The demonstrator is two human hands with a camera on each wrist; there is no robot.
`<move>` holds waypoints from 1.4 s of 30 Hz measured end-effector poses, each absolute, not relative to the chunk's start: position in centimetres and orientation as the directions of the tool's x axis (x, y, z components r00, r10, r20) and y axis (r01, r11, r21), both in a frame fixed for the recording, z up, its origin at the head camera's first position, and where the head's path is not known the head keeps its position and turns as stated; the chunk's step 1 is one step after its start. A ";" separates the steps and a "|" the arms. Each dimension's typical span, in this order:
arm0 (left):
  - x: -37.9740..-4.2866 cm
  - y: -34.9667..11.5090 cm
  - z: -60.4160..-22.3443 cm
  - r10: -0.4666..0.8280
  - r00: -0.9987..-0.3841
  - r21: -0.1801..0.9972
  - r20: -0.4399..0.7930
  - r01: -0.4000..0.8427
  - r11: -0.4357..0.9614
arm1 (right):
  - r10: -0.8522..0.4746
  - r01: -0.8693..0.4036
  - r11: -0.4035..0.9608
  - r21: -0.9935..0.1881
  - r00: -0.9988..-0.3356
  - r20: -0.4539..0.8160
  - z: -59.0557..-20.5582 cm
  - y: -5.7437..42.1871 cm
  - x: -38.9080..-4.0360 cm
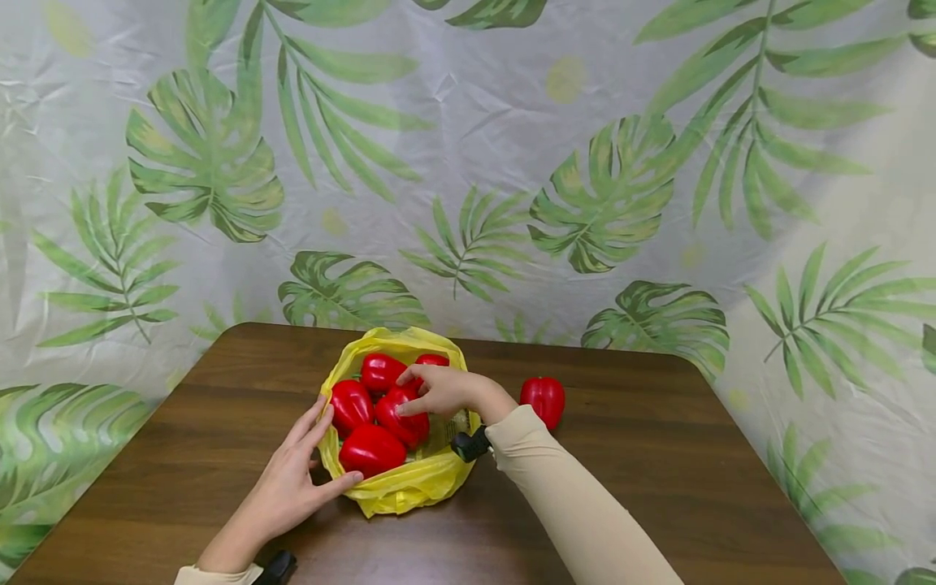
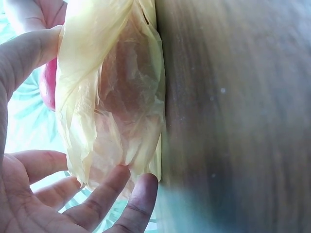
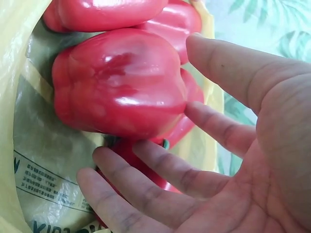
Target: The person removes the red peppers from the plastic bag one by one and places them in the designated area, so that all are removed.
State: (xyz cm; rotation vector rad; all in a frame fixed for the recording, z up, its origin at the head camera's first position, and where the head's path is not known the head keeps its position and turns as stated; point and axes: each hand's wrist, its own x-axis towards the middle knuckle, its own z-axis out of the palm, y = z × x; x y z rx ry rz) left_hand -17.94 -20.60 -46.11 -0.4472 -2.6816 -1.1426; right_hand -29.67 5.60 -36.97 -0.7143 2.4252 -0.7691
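A yellow plastic bag (image 1: 409, 496) stands with its mouth wide and several red bell peppers (image 1: 371, 449) inside. Over the bag, my right hand (image 1: 442, 390) reaches in with fingers spread. Its fingertips come right up to one bell pepper (image 3: 116, 82), which lies among the others in the right wrist view. My left hand (image 1: 285, 483) rests against the bag's left side, thumb at the front rim and the other fingers along the outside. The left wrist view shows those fingertips touching the thin, creased bag wall (image 2: 126, 97).
One more red bell pepper (image 1: 543, 400) sits on the brown wooden table (image 1: 621, 471), right of the bag and beyond the right forearm. Behind the table hangs a pale cloth (image 1: 483, 146) with green leaf prints. Each wrist carries a small black device.
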 end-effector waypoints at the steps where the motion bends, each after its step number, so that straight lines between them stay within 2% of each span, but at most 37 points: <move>1: -17.9 -20.6 -46.1 0.199 -0.936 0.669 0.290 0.347 0.657 | -0.602 -0.324 0.707 -0.628 -0.742 -0.294 -36.9 5.5 -29.6; 10: -18.0 -20.3 -46.2 0.204 -0.935 0.654 0.291 0.350 0.671 | -0.544 -0.196 0.729 -0.656 -0.748 -0.381 -37.2 5.4 -29.6; 20: -17.9 -20.1 -46.1 0.203 -0.935 0.648 0.290 0.348 0.678 | -0.498 -0.165 0.776 -0.608 -0.751 -0.432 -37.4 4.5 -29.9; 42: -17.9 -20.5 -46.0 0.201 -0.932 0.605 0.301 0.350 0.715 | -0.542 -0.169 0.738 -0.654 -0.725 -0.425 -37.8 3.9 -30.1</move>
